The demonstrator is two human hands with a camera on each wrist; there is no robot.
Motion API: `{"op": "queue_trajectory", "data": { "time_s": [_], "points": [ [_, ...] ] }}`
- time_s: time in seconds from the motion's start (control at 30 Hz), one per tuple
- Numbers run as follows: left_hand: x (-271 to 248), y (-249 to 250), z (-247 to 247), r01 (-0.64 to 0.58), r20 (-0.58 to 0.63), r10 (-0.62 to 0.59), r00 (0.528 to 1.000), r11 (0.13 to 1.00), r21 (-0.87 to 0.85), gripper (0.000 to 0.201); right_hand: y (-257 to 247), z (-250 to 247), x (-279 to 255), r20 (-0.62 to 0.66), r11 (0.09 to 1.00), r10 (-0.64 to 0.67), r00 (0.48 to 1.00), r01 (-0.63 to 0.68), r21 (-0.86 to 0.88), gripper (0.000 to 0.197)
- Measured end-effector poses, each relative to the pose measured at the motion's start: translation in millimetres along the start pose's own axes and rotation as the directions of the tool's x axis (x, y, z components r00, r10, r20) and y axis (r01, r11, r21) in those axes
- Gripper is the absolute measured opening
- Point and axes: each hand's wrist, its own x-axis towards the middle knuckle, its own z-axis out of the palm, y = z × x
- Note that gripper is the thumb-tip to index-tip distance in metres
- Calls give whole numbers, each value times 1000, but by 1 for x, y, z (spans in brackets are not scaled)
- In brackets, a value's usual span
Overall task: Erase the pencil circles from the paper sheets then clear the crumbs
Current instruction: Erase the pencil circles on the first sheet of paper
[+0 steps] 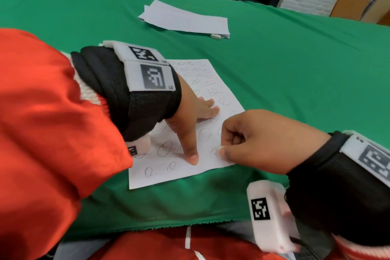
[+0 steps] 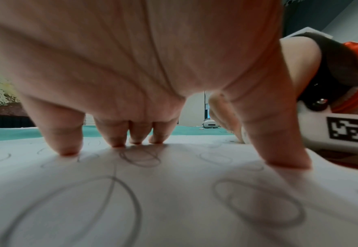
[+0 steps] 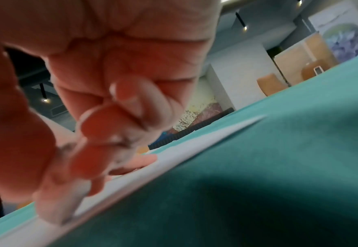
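I see a white paper sheet (image 1: 190, 173) lying flat on the green cloth (image 1: 295, 69), close to the near edge of the table. It is full of pencil circles (image 1: 164, 149), drawn in rows. Some circles have a line through them. The ones near my right hand look fainter than the others. The sheet is longer than it is wide. Its long side runs away from me and leans a bit to the left, so one short side is near me and the other is far.

My left hand (image 1: 190, 116) is spread out on the sheet. The fingers are straight and the fingertips (image 2: 68, 151) press down on the paper. The thumb (image 1: 191, 150) points toward me and presses too. This hand grabs nothing.

My right hand (image 1: 253, 139) is curled up at the right edge of the sheet. Its finger and thumb pinch a small pale eraser (image 3: 68, 200), and the tip of it touches the paper on a faint circle. In the head view I can hardly see the eraser, only a tiny white bit.

Far off on the cloth lies a stack of more paper sheets (image 1: 185, 19). A small grey thing (image 1: 215, 36) lies just beside its near corner. I cannot tell what it is.
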Motion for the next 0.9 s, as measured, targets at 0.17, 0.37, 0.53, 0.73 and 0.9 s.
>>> {"op": "queue_trajectory", "data": {
  "time_s": [0.17,0.37,0.53,0.73,0.9],
  "points": [
    [1,-1,0,-1,-8,2,1000,1000,12,124,3,-2,6,-69,998,67,995,-66,12,19],
    [2,-1,1,-7,-16,7,1000,1000,1,124,-6,3,4,-31,1000,2,1000,-2,-4,18],
    [2,-2,1,-21,-29,21,999,1000,-7,123,-6,2,7,-25,1000,4,1000,-4,20,19],
    [1,0,2,2,-47,-1,999,1000,22,121,4,-2,6,-97,997,83,992,-83,6,19],
    [-3,3,-2,11,-35,-9,999,999,42,116,15,-2,2,-86,992,105,991,-98,82,19]
  ]
}}
